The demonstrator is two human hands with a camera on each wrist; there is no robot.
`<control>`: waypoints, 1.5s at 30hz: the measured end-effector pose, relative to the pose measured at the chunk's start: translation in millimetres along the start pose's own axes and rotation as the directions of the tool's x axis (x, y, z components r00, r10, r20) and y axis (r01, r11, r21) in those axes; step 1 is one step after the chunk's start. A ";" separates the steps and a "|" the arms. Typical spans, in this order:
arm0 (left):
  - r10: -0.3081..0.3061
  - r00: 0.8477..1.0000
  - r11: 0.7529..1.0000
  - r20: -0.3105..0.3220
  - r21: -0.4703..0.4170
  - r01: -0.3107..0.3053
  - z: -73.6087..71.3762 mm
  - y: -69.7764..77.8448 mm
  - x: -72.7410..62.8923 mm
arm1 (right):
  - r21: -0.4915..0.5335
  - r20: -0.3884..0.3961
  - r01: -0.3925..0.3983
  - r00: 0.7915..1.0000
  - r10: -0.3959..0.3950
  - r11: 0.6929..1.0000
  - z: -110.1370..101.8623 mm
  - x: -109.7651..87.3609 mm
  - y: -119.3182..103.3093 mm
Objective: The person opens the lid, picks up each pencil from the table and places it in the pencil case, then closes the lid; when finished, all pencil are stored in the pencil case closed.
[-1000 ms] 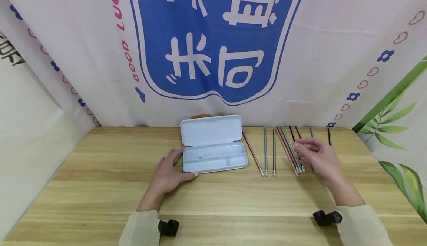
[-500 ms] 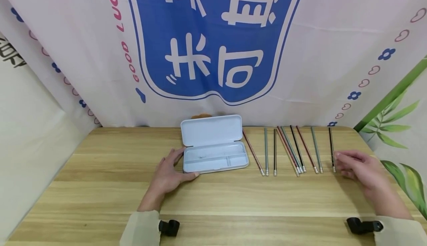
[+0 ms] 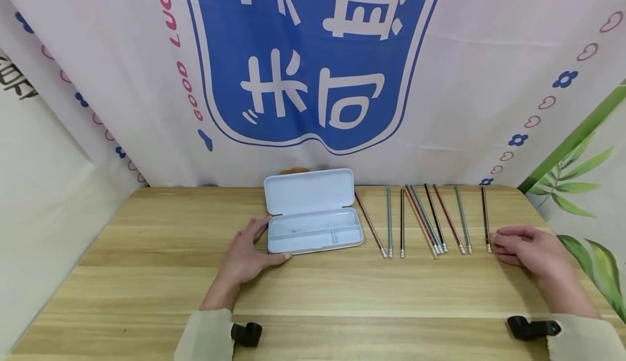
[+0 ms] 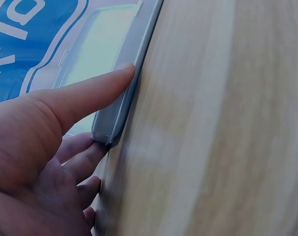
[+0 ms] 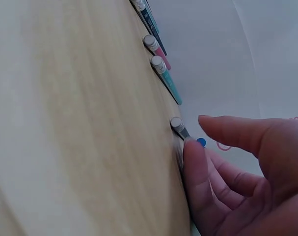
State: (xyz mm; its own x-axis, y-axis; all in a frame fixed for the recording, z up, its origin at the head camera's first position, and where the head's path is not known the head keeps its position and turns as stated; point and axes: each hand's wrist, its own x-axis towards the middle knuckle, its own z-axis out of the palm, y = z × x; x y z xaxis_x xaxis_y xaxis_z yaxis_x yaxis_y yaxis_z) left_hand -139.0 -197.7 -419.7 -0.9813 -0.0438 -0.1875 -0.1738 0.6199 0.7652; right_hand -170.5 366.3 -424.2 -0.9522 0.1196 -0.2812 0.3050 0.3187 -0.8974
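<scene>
1 wooden table (image 3: 367, 301) carries the open pencil case (image 3: 310, 192), its left end held by the curled left hand (image 3: 244, 257). The right hand (image 3: 530, 252), thumb and fingers parted, grasps nothing beside the rightmost black pencil (image 3: 485, 217); picking up seems in hand, calling next for a pinch near its eraser (image 5: 176, 122).

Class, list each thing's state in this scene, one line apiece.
Pencil case, open, no pencils inside
Lid, raised
Pencils, lying loose on the table
Left hand, holding the pencil case's near left corner
Right hand, at the rightmost pencil, contact unclear
Printed cloth, hanging
</scene>
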 end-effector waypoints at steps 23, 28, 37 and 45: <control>0.018 1.000 1.000 -0.005 0.002 -0.018 2.3 -1.0 -0.3 | -0.369 -0.074 -0.063 0.997 0.038 0.927 4.8 -6.8 -12.4; 0.022 1.000 1.000 -0.003 0.002 -0.022 2.3 -0.8 -0.5 | -0.415 -0.069 -0.063 0.997 0.037 0.908 5.3 -8.8 -13.7; 0.021 1.000 1.000 -0.004 -0.005 -0.021 0.8 -1.9 0.3 | -0.506 -0.063 -0.047 0.998 0.018 0.861 9.5 -11.4 -17.9; 0.023 1.000 1.000 -0.006 0.017 -0.023 1.4 -2.3 1.1 | -0.458 -0.061 -0.063 0.997 0.039 0.887 9.0 -10.7 -17.1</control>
State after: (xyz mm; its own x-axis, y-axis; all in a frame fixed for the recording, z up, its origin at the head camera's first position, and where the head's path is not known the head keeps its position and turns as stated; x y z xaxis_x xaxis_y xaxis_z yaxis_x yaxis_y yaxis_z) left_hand -139.6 -198.1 -422.5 -0.9855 -0.0343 -0.1662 -0.1500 0.6339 0.7587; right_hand -165.7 351.1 -408.9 -0.9366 0.1894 -0.2950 0.3387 0.7054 -0.6226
